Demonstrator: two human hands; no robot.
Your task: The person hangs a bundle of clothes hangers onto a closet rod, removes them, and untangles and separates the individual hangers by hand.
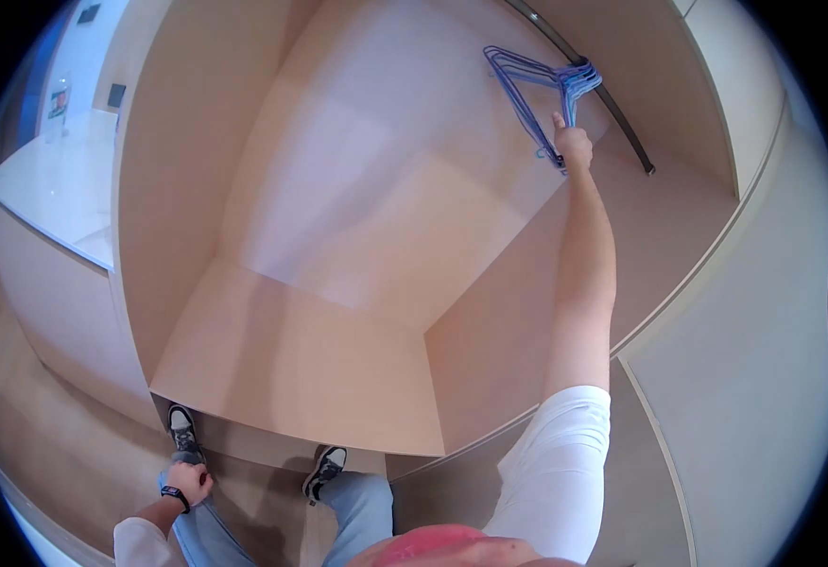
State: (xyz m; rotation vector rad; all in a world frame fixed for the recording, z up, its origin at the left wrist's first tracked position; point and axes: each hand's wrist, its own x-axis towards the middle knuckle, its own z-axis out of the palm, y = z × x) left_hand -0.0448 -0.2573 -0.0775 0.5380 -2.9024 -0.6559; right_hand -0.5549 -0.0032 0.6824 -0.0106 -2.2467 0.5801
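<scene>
Inside an open wooden wardrobe, several blue and purple hangers [527, 76] hang bunched together on a dark metal rail [627, 128]. My right hand [573, 146], at the end of an outstretched arm, is closed around the lower part of the bunch, with the thumb pointing up. My left hand [190, 480], with a dark band on its wrist, is low at the left by my knee. Its fingers are curled inwards, and whether anything is inside them is hidden.
The wardrobe's bottom board [291, 369] has its front edge just above my shoes [326, 470]. A side panel [197, 142] stands at the left, beside a white-topped counter [55, 194] with a clear object on it. A pale door [735, 359] is at the right.
</scene>
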